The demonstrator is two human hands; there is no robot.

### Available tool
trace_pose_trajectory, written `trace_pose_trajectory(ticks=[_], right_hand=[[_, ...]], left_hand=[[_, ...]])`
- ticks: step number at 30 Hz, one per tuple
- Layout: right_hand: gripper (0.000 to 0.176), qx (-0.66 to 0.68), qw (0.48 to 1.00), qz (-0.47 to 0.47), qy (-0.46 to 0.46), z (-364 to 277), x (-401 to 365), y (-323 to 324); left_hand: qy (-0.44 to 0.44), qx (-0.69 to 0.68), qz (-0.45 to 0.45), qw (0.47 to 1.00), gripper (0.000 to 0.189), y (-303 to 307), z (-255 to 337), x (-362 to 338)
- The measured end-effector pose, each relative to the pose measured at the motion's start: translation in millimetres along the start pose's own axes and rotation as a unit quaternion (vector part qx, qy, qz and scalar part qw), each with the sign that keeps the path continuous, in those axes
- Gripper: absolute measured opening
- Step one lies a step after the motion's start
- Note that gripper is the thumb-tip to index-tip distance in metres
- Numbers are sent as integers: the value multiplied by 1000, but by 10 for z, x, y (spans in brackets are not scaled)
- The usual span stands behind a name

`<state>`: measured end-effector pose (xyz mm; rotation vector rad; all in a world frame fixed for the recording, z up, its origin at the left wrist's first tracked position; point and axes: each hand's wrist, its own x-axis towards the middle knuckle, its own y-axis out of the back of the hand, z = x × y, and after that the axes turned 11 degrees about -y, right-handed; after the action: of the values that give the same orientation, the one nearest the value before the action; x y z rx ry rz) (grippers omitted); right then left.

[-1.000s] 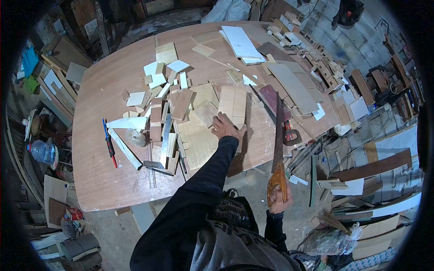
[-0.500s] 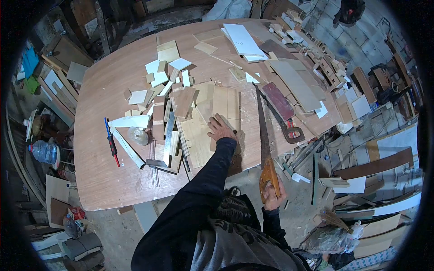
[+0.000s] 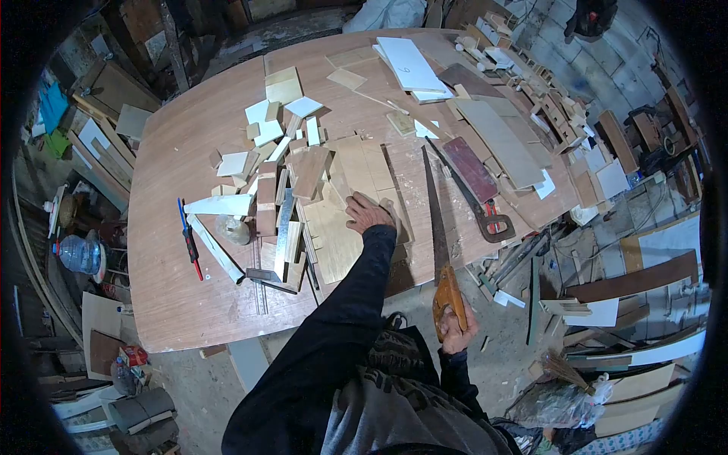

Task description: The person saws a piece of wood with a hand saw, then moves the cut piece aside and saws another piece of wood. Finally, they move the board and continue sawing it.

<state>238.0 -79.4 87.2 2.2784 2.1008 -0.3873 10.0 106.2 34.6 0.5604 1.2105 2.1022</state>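
My left hand (image 3: 370, 212) lies with spread fingers on a pale wooden board (image 3: 364, 171) near the table's front edge. Beneath and left of it is a larger light plywood sheet (image 3: 337, 243), partly hidden by my hand and sleeve. Off the table's front edge, my right hand (image 3: 457, 330) is closed round the wooden handle of a handsaw (image 3: 438, 235). The saw's long blade points forward over the tabletop, right of the board.
Wood offcuts (image 3: 284, 87) and a metal square (image 3: 265, 275) lie left of the boards. A hacksaw (image 3: 493, 224), a reddish block (image 3: 470, 168) and long panels (image 3: 500, 140) lie to the right. Scrap wood (image 3: 637, 277) crowds the right side.
The pale board under my left hand has turned slightly, its right edge now slanting. The saw blade's tip has swung a little left. My left hand stays on the board.
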Motion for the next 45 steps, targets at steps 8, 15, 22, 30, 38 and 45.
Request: trace_pose_trajectory(ticks=[8, 15, 22, 30, 38, 45], right_hand=[[43, -66, 997, -39, 4, 83, 142, 94], [43, -171, 982, -52, 57, 114, 236, 16], [42, -178, 980, -85, 40, -42, 233, -145], [44, -188, 977, -90, 53, 3, 269, -168], [46, -202, 972, -83, 91, 56, 278, -118], [46, -182, 974, -96, 91, -12, 247, -143]], left_hand=[[-97, -16, 51, 994, 75, -148, -239, 33], [-119, -62, 94, 987, 69, -248, -274, 44], [-151, -69, 113, 980, 63, -322, -345, 61], [-178, -81, 85, 977, 62, -271, -301, -2], [-168, -51, 59, 983, 63, -187, -269, -9], [-136, -38, 60, 988, 65, -136, -226, -46]])
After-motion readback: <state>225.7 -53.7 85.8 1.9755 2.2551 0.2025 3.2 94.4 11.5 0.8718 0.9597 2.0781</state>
